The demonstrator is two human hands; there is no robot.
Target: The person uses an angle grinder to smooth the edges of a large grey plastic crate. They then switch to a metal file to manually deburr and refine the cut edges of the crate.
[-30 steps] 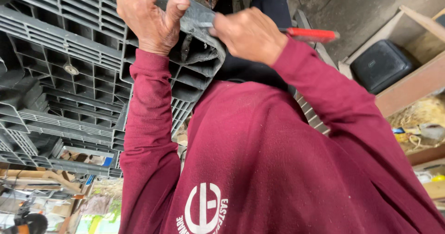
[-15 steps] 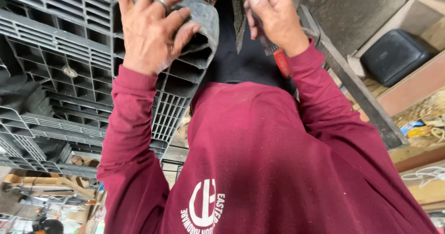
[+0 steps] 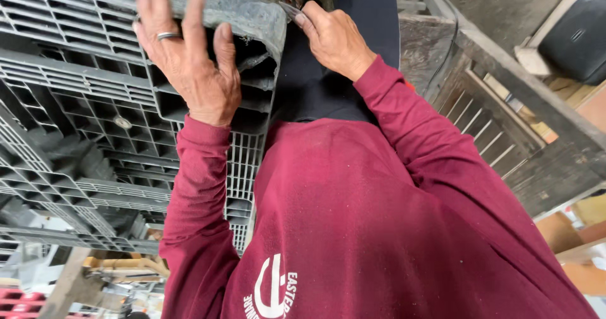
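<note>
A grey plastic pallet (image 3: 82, 98) with a ribbed grid underside stands tilted in front of me, filling the left half of the view. My left hand (image 3: 189, 66), with a ring on one finger, lies spread against the pallet's ribs just below its top corner. My right hand (image 3: 334, 38) is closed around a thin tool (image 3: 290, 9). The tool's dark tip meets the pallet's corner edge, and the rest of it is hidden in my fist. Both arms are in maroon sleeves (image 3: 404, 136).
A weathered wooden slatted frame (image 3: 505, 123) runs along the right. A black case (image 3: 577, 38) rests on a wooden shelf at the upper right. My dark trousers (image 3: 334, 85) show between my arms. Red crates (image 3: 19, 297) sit at the bottom left.
My right hand swung the red-handled tool in from the right to the pallet's corner. My left hand shifted from gripping the corner to lying spread on the ribs.
</note>
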